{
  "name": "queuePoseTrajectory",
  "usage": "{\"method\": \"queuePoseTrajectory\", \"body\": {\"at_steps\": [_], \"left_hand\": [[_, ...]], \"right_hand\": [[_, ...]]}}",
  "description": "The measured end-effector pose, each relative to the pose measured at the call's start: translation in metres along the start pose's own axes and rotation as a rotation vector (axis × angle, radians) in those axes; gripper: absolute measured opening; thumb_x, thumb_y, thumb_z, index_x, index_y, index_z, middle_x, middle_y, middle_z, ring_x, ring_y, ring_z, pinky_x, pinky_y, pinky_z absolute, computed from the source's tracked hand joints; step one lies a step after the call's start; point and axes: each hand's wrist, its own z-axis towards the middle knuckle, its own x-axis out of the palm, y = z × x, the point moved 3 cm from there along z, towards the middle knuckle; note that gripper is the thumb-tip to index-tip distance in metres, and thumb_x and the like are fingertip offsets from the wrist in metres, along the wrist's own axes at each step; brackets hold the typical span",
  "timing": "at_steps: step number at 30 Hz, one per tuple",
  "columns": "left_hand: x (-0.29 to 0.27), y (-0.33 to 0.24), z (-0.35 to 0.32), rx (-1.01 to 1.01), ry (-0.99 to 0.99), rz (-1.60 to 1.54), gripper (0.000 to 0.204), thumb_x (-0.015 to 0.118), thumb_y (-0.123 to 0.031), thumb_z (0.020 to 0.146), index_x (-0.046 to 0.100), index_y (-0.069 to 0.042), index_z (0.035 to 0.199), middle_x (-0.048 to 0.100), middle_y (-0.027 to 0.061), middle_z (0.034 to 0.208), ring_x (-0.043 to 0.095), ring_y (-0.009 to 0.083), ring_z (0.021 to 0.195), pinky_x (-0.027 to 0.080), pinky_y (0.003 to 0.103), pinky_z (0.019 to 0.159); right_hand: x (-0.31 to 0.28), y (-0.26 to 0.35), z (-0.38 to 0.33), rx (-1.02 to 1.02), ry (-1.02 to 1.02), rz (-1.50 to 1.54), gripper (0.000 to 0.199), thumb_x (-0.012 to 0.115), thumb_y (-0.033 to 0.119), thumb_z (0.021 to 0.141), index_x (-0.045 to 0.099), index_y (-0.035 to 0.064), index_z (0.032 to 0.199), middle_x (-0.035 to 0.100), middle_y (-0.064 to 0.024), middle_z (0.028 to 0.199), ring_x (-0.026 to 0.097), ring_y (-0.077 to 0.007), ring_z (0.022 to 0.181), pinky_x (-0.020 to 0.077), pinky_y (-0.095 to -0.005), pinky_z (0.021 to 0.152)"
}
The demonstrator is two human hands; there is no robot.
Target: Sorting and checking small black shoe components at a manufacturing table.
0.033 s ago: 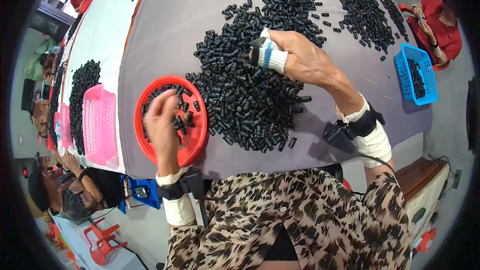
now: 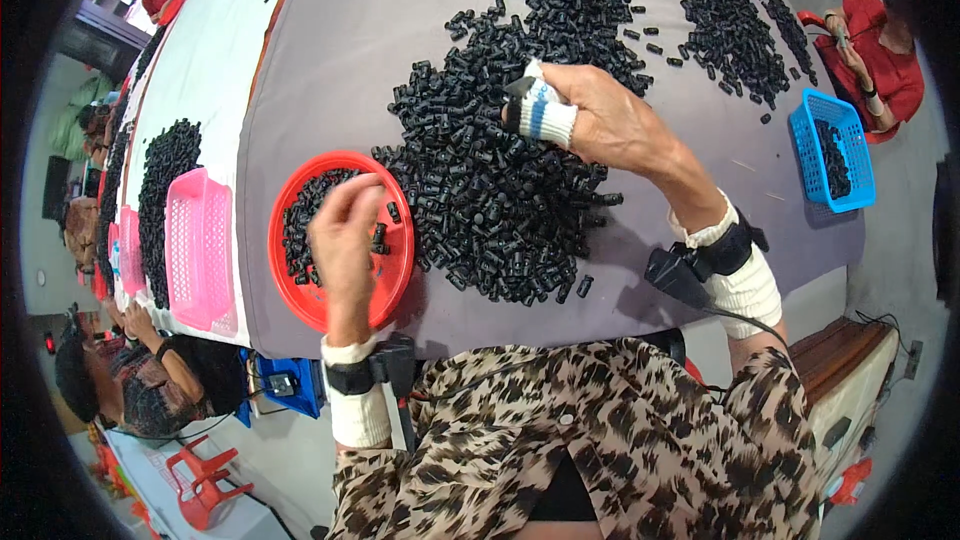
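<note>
A red basin (image 2: 283, 285) stands on the grey tablecloth, partly filled with small black cylindrical parts (image 2: 303, 230). Over it hovers my left hand (image 2: 345, 230), its fingers loosely bent and apart, nothing visible in them. My right hand (image 2: 610, 115) is closed above a large heap of the same black parts (image 2: 490, 200). White knit with a blue stripe (image 2: 548, 112) covers its thumb side, and a dark pointed piece sticks out at the tip. What the fingers hold is hidden behind the knit and the back of the hand.
More black parts (image 2: 730, 25) lie at the far right, near a blue basket (image 2: 860, 195) and a seated person in red (image 2: 885, 65). Left of the basin, a pink basket (image 2: 198, 250) stands on a white cloth. Another person's hands (image 2: 140, 322) work there.
My left hand has shifted a little to the right over the basin, uncovering more parts on its left side. My right hand has hardly moved.
</note>
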Motion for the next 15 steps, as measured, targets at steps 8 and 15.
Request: {"method": "queuePoseTrajectory", "body": {"at_steps": [8,15], "left_hand": [[0.11,0.006,-0.003,0.443,0.227,0.625,0.024,0.07,-0.016,0.074,0.06,-0.002,0.09,0.054,0.0104,0.077,0.055,0.0234,0.067,0.045,0.033,0.062],[0.12,0.002,-0.007,0.58,0.276,0.674,0.017,0.066,-0.006,0.072,0.057,-0.002,0.086,0.052,0.0127,0.079,0.054,0.0307,0.076,0.044,0.04,0.066]], "right_hand": [[0.002,-0.015,-0.013,0.055,0.01,0.012,0.025,0.056,0.023,0.079,0.053,-0.0021,0.079,0.056,-0.0151,0.066,0.052,-0.0288,0.058,0.0408,-0.0372,0.058],[0.009,-0.029,-0.014,0.116,0.047,0.093,0.024,0.058,0.021,0.077,0.051,-0.0017,0.078,0.055,-0.016,0.066,0.051,-0.0285,0.058,0.0402,-0.0359,0.057]]}}
